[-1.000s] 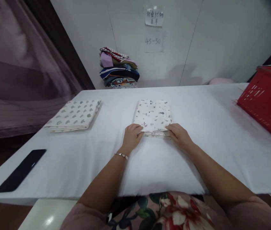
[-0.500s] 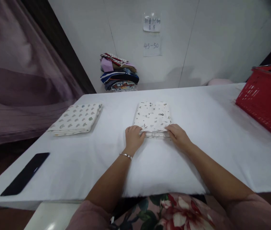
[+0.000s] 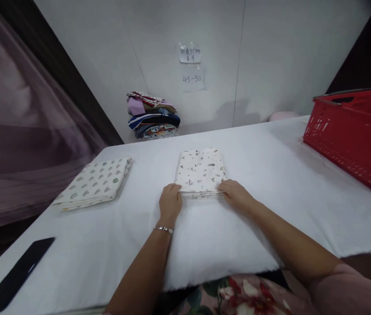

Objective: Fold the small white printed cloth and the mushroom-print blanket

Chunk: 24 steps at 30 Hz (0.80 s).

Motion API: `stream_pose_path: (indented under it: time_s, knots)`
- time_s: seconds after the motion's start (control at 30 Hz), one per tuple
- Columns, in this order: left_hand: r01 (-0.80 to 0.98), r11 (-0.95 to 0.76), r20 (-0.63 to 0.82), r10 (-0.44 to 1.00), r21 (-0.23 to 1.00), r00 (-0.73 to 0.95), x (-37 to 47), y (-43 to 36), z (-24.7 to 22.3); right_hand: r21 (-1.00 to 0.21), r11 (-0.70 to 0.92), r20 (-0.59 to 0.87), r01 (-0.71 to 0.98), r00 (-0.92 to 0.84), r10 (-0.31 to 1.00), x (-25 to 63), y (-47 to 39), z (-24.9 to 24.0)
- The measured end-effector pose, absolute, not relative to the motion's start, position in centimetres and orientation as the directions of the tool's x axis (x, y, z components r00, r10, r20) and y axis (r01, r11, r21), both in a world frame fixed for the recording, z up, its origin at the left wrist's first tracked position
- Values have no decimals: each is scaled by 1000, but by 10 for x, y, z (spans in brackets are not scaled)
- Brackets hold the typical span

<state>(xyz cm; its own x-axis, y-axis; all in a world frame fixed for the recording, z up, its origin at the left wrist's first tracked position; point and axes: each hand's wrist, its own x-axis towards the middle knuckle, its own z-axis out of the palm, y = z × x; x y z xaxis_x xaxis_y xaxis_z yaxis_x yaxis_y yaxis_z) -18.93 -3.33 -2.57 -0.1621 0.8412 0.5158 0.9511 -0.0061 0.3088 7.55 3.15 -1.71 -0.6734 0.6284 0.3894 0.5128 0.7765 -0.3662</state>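
A white cloth with small printed figures [image 3: 201, 170], folded into a compact rectangle of several layers, lies in front of me on the white table [image 3: 257, 236]. My left hand [image 3: 171, 202] grips its near left corner, thumb against the edge. At the near right corner my right hand [image 3: 237, 196] has its fingers closed on the same cloth. A silver bracelet [image 3: 163, 229] circles my left wrist. Farther left lies another folded cloth with a grey mushroom-like pattern [image 3: 95, 183], touched by neither hand.
A dark flat object [image 3: 16, 275] lies at the table's front left. On the right stands a red basket [image 3: 352, 140]. Behind the table's far edge is a pile of folded fabrics [image 3: 154, 118] by the wall. A purple curtain [image 3: 24, 118] hangs at the left.
The camera view has shifted, so the table's contents sit lower and more to the left. The cloth's top layer now lies flatter at its near edge, with both hands still at the corners.
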Motion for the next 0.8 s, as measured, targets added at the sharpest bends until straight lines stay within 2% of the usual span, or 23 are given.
stream_pose_path:
  time_s: [0.17, 0.23, 0.3, 0.37, 0.43, 0.5, 0.57, 0.63, 0.7, 0.8]
  knots:
    - [939, -30, 468, 872, 341, -142, -191, -34, -27, -324, 778, 365, 538, -688, 627, 75, 36, -15]
    - [937, -30, 449, 883, 347, -138, -192, -34, -26, -346, 775, 351, 529, -692, 630, 75, 35, -13]
    - [934, -29, 433, 891, 357, -138, -193, -34, -26, -433, 756, 341, 492, -687, 642, 77, 36, -12]
    - [931, -34, 424, 896, 365, -133, -194, -34, -27, -600, 680, 350, 422, -626, 697, 81, 39, -13]
    - [928, -48, 425, 897, 368, -122, -196, -34, -28, -777, 526, 339, 346, -473, 813, 86, 46, -16]
    - [927, -64, 434, 894, 368, -110, -198, -33, -30, -889, 349, 270, 297, -276, 923, 92, 53, -18]
    - [927, -75, 438, 893, 367, -101, -199, -33, -31, -943, 202, 167, 264, -148, 975, 95, 58, -20]
    - [928, -74, 436, 894, 366, -101, -199, -33, -31, -966, 100, 72, 237, -125, 990, 94, 59, -21]
    - [927, -73, 436, 894, 368, -103, -198, -33, -31, -972, 44, 10, 230, -149, 989, 90, 57, -22]
    - [927, -75, 438, 893, 369, -102, -196, -34, -29, -967, 39, -8, 253, -183, 983, 82, 53, -24]
